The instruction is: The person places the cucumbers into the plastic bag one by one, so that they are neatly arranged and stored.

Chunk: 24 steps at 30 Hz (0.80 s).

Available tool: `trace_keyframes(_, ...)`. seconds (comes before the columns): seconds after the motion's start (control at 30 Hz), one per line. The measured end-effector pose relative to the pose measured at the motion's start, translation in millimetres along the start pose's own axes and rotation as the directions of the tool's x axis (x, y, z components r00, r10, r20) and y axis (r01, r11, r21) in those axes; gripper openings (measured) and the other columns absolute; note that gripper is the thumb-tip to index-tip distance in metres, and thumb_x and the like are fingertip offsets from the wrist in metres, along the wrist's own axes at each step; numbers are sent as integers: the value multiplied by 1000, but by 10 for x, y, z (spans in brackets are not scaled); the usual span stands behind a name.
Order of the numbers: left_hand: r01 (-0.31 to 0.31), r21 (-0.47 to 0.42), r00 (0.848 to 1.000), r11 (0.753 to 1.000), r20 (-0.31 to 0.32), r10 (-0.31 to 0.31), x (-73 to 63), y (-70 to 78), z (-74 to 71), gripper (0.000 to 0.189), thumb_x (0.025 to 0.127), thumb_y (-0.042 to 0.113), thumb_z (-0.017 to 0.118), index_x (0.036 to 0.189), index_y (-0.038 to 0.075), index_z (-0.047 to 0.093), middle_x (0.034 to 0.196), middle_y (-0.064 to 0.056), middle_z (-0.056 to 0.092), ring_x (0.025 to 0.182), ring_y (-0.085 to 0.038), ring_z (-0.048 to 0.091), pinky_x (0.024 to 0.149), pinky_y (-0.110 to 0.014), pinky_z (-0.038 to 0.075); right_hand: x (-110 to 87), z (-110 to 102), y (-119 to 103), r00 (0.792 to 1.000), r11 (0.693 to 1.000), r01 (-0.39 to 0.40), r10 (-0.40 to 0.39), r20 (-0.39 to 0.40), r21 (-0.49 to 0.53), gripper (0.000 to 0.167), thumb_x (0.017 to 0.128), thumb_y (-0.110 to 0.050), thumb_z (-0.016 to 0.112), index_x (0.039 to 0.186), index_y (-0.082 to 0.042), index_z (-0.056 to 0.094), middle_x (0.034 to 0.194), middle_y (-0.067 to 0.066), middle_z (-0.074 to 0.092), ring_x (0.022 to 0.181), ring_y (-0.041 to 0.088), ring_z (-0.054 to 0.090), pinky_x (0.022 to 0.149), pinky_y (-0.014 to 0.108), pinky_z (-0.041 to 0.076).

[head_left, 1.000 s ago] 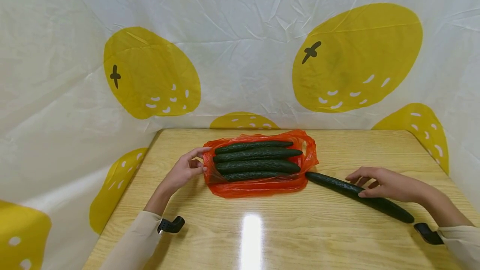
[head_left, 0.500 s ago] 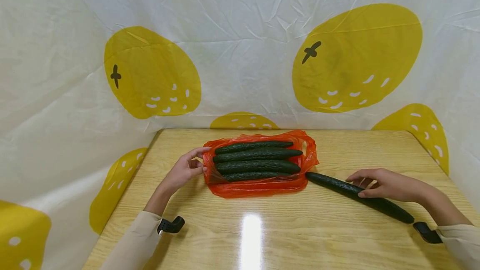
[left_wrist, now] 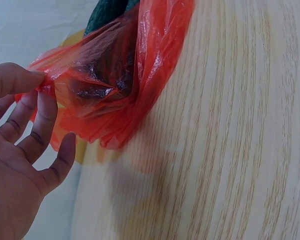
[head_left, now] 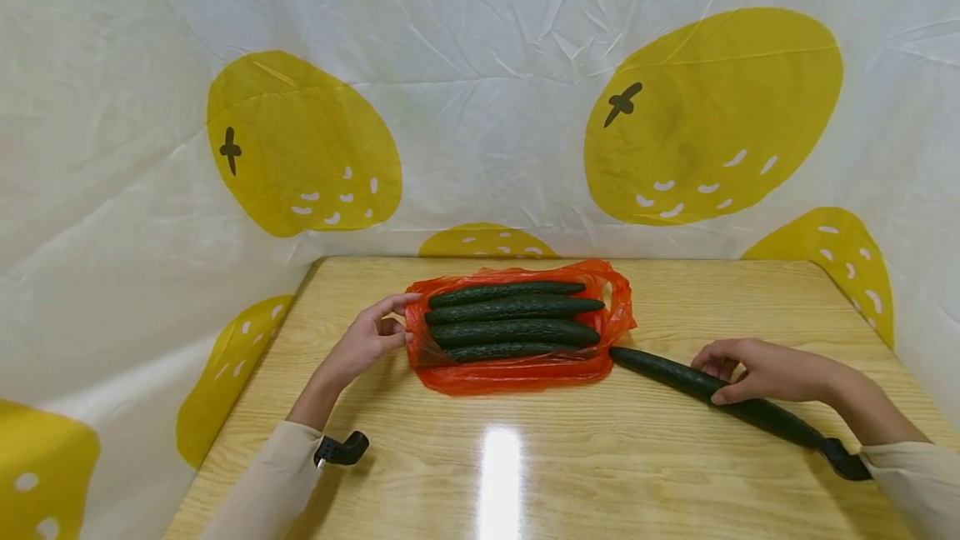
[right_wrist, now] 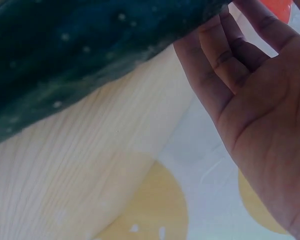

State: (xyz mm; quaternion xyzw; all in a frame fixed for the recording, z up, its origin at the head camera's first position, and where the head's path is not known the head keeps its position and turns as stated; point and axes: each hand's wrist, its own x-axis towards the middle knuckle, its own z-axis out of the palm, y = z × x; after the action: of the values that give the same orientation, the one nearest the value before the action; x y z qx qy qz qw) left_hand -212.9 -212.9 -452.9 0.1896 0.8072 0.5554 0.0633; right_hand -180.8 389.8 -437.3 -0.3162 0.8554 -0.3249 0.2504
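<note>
A red plastic bag [head_left: 517, 377] lies at the back middle of the table, spread open under several dark green cucumbers [head_left: 517, 307] lined up side by side. My left hand [head_left: 365, 346] is at its left end; in the left wrist view, thumb and index finger pinch a gathered bit of the film [left_wrist: 160, 55]. One more cucumber [head_left: 660, 369] slants to the right of the bag, its tip right at the bag's lower right corner. Across its middle, my right hand [head_left: 776, 369] grips it between thumb and fingers. Close up, the right wrist view shows its bumpy skin [right_wrist: 80, 55].
The wooden table [head_left: 420, 465] has a bright light reflection near its front. A white cloth [head_left: 487, 148] printed with yellow fruit hangs behind and along both sides. Black straps, such as the left one [head_left: 341, 448], sit at both wrists.
My right hand and wrist have shifted slightly left, its fingers settling more closely around the loose cucumber. The wrist strap now overlaps the cucumber's near end. The left hand and the bag stay put.
</note>
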Motion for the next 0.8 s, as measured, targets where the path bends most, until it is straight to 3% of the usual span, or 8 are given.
trace_keyframes(0.3,-16,-16,1000,1000,7,16,1,1,-13,58,94,-5,66,148,4,49,119,-17,50,81,-20,59,71,-35,54,62,35,-43,998,996,-64,66,26,-67,32,94,-24,74,118,-8,59,104,2,57,89,5,54,71,28,49)
trace_keyframes(0.53,-25,-26,1000,999,11,25,4,-8,-23,58,94,-4,66,148,6,50,120,-17,50,80,-18,59,71,-33,54,81,-15,-64,999,995,-28,32,37,-97,28,93,-19,73,115,-10,58,100,1,56,88,5,56,69,28,48)
trace_keyframes(0.8,-26,-28,1000,999,8,26,5,-19,-34,58,93,-5,67,148,5,50,119,-18,50,80,-18,59,71,-32,54,61,-126,-163,1000,977,-10,5,-21,-213,31,88,-25,78,113,-19,60,101,-9,61,90,3,58,69,28,49)
